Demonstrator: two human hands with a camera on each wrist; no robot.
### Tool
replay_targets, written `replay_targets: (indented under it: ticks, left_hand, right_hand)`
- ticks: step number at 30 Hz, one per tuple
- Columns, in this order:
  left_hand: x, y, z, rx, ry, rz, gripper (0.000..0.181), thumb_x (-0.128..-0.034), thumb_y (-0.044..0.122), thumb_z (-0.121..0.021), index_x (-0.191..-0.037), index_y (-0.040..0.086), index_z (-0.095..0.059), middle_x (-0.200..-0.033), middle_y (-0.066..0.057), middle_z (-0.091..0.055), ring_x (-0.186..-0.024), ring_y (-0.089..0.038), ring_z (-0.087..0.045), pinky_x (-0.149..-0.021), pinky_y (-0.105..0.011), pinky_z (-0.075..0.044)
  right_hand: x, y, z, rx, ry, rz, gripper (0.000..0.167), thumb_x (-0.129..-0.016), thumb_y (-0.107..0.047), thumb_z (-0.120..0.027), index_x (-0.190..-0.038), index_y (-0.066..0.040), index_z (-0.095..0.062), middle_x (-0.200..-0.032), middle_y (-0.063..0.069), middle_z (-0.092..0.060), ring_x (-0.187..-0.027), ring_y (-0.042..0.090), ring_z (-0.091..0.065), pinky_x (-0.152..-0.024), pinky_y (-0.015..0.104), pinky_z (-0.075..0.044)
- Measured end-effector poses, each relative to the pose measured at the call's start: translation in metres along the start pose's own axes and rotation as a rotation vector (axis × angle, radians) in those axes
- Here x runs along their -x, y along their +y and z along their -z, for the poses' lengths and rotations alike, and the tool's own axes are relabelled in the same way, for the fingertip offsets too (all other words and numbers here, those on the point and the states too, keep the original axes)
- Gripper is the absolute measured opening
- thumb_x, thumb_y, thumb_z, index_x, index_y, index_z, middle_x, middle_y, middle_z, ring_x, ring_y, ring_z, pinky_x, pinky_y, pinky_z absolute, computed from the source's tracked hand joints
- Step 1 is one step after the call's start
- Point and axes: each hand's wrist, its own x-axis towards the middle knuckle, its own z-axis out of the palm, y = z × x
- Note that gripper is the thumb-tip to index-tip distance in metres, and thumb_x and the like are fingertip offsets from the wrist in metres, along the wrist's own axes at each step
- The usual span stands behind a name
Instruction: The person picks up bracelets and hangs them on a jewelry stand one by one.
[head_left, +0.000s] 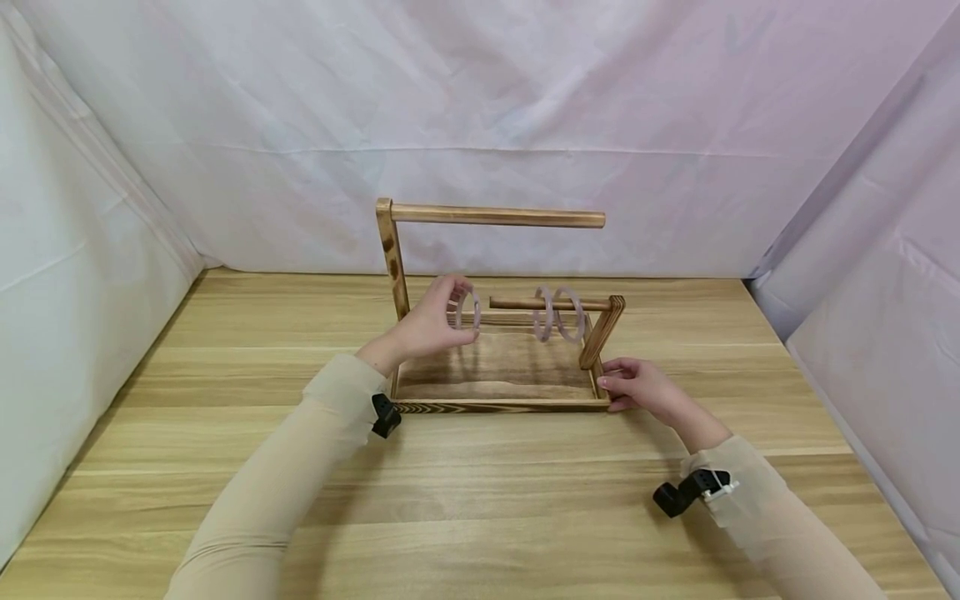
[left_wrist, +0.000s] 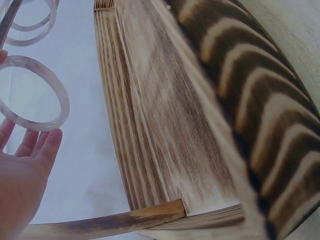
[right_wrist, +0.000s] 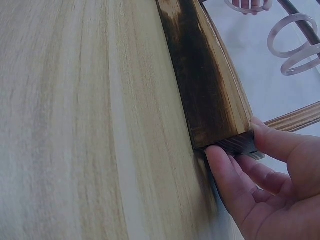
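Note:
Between the thumb and fingers of my left hand (head_left: 429,323), a pale translucent bangle (left_wrist: 64,97) is held upright, just left of the free end of a short wooden bar (head_left: 513,303). Two similar bangles, a left one (head_left: 549,313) and a right one (head_left: 580,322), hang on that bar. The bar belongs to a wooden bangle stand (head_left: 502,407) with a shallow tray base. At the stand's front right corner, my right hand (head_left: 641,387) grips the tray rim, thumb (right_wrist: 267,137) on top and fingers against the outer side.
A longer upper bar (head_left: 498,217) extends rightward from the tall left post (head_left: 392,258). Its right end is free. The stand rests on a wood-grain table (head_left: 487,500). White cloth (head_left: 480,100) hangs behind and at both sides.

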Motion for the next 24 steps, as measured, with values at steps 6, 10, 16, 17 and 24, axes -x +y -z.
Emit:
replay_targets:
  ticks: [6, 10, 16, 17, 24]
  left_hand:
    - [-0.0002, 0.0006, -0.0003, 0.015, 0.015, -0.037, 0.068, -0.0742, 0.012, -0.072, -0.13, -0.001, -0.036, -0.127, -0.022, -0.039, -0.114, -0.028, -0.044, -0.104, -0.042, -0.04]
    - [0.0001, 0.0022, -0.0009, 0.022, 0.02, -0.062, 0.067, -0.0746, 0.011, -0.072, -0.13, -0.002, -0.036, -0.126, -0.019, -0.04, -0.115, -0.028, -0.043, -0.104, -0.04, -0.04]
    - [0.0014, 0.0056, 0.0002, 0.02, 0.017, -0.072, 0.068, -0.0745, 0.013, -0.072, -0.131, 0.0, -0.036, -0.124, -0.014, -0.041, -0.115, -0.027, -0.043, -0.105, -0.039, -0.039]
    - [0.0015, 0.0061, 0.0003, 0.022, 0.018, -0.072, 0.068, -0.0747, 0.013, -0.072, -0.131, 0.0, -0.036, -0.123, -0.014, -0.041, -0.115, -0.026, -0.043, -0.105, -0.04, -0.039]
    - [0.0012, 0.0094, 0.0002, 0.037, 0.016, -0.091, 0.068, -0.0748, 0.011, -0.071, -0.131, 0.0, -0.035, -0.122, -0.015, -0.04, -0.115, -0.027, -0.042, -0.106, -0.044, -0.038]
  right_hand:
    - [-0.0006, 0.0014, 0.0003, -0.006, 0.001, -0.003, 0.053, -0.095, -0.011, -0.052, -0.134, 0.016, -0.03, -0.093, 0.004, -0.054, -0.079, 0.008, -0.056, -0.071, 0.028, -0.057]
    - [-0.0009, 0.0025, 0.0005, -0.006, 0.004, -0.004, 0.053, -0.095, -0.012, -0.052, -0.135, 0.016, -0.03, -0.095, 0.005, -0.054, -0.08, 0.008, -0.056, -0.072, 0.028, -0.057]
    - [-0.0007, 0.0023, 0.0012, 0.003, 0.009, -0.005, 0.054, -0.095, -0.012, -0.052, -0.135, 0.016, -0.03, -0.096, 0.005, -0.054, -0.081, 0.009, -0.056, -0.072, 0.028, -0.057]
    - [-0.0008, 0.0022, 0.0011, 0.003, 0.009, -0.004, 0.054, -0.095, -0.013, -0.053, -0.135, 0.016, -0.03, -0.095, 0.005, -0.054, -0.081, 0.009, -0.055, -0.072, 0.028, -0.057]
    - [-0.001, 0.0013, 0.0007, 0.0, 0.003, -0.002, 0.054, -0.095, -0.012, -0.052, -0.135, 0.016, -0.029, -0.095, 0.005, -0.054, -0.081, 0.009, -0.055, -0.072, 0.028, -0.057]
